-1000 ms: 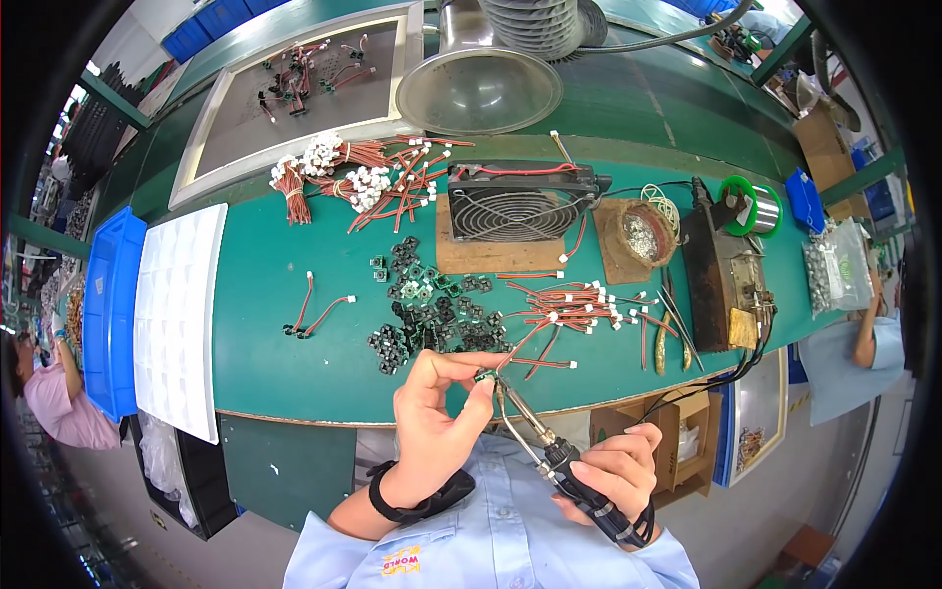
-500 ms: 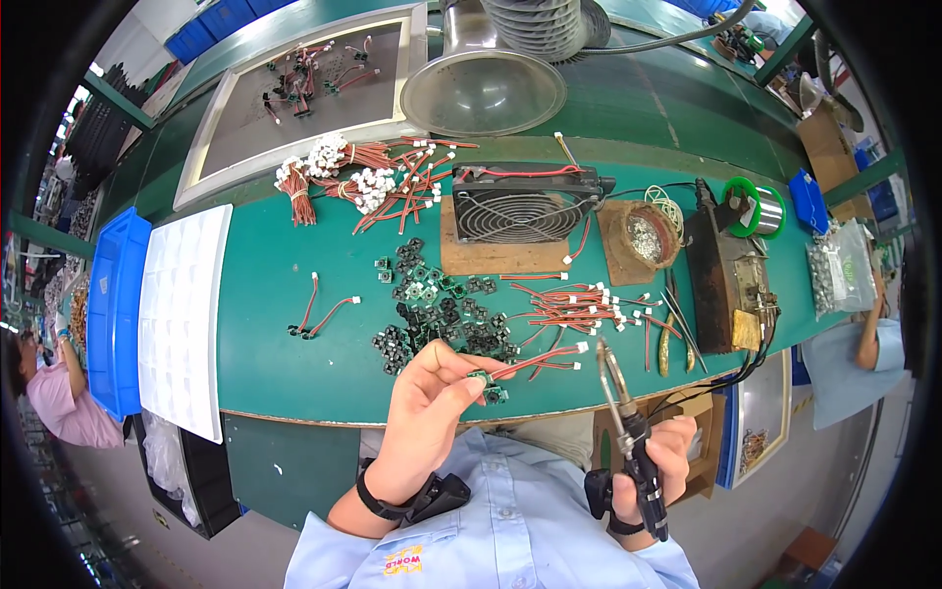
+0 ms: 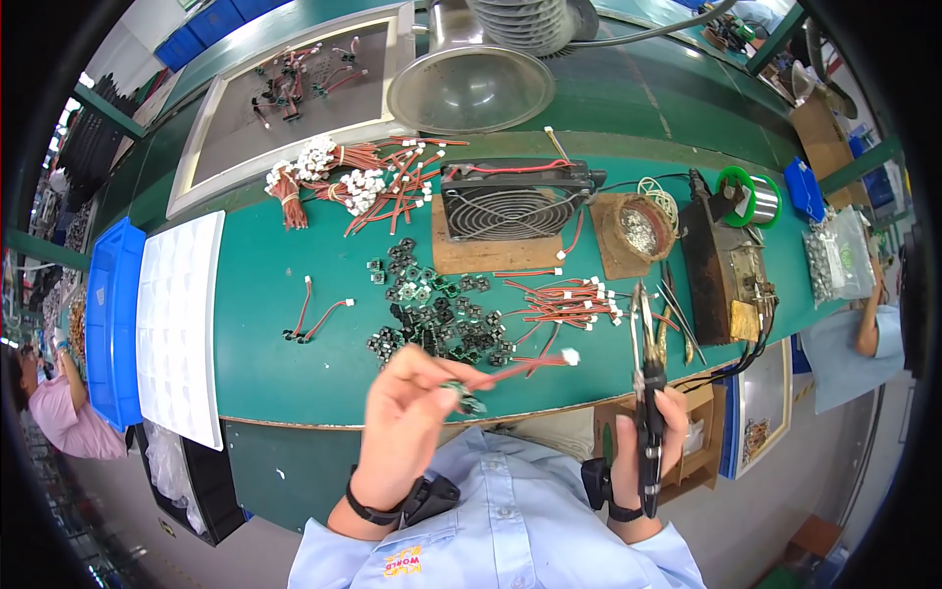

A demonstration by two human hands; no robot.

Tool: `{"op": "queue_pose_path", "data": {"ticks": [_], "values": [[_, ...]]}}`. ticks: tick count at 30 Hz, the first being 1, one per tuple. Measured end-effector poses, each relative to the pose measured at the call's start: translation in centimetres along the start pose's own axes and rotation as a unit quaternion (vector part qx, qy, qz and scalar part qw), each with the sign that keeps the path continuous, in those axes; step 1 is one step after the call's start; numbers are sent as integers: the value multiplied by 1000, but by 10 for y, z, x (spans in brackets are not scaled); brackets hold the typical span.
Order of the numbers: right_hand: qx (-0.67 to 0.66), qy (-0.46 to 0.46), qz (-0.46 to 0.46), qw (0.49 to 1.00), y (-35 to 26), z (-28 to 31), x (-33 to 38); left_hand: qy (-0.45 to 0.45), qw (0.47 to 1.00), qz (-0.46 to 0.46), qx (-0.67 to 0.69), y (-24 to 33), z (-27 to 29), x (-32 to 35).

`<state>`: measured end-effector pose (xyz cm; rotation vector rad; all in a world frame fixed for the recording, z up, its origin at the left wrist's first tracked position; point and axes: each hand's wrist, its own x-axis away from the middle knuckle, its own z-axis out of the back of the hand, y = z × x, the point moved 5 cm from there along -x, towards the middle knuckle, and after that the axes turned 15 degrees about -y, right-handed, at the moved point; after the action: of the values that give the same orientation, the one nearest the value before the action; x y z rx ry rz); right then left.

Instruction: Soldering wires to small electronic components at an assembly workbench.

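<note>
My left hand [image 3: 404,412] pinches a small dark circuit board [image 3: 463,398] with a red wire lead [image 3: 525,369] that ends in a white connector, held just above the table's front edge. My right hand [image 3: 648,444] grips a soldering iron [image 3: 645,393] by its black handle, tip pointing away from me, well apart from the board. In front of my left hand lies a heap of small dark circuit boards [image 3: 432,314]. A bundle of red leads with white plugs [image 3: 564,304] lies to their right.
A black fan [image 3: 510,201] sits on a wooden block, with a tip-cleaner holder [image 3: 640,228] and soldering station [image 3: 721,270] to its right. A solder spool [image 3: 746,196], white compartment tray [image 3: 177,324], blue bin [image 3: 103,334], grey tray [image 3: 285,98] and extractor funnel [image 3: 469,86] surround. Other people sit at both sides.
My right hand has drawn the soldering iron away to the right and turned it upright. My left hand has lowered the board slightly, its wire now pointing right.
</note>
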<state>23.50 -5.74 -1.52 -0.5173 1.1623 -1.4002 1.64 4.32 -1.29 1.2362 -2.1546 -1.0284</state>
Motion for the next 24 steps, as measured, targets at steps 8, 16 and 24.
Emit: {"op": "queue_pose_path", "data": {"ticks": [8,16,24], "values": [[143,-161,50,975,12,-54,-29,143,971,-118,-150,27,41,24],[259,-144,113,948,5,-87,-41,130,969,-108,-182,21,29,23],[-52,-47,52,996,12,-67,-36,72,976,-44,-199,6,10,11]]}}
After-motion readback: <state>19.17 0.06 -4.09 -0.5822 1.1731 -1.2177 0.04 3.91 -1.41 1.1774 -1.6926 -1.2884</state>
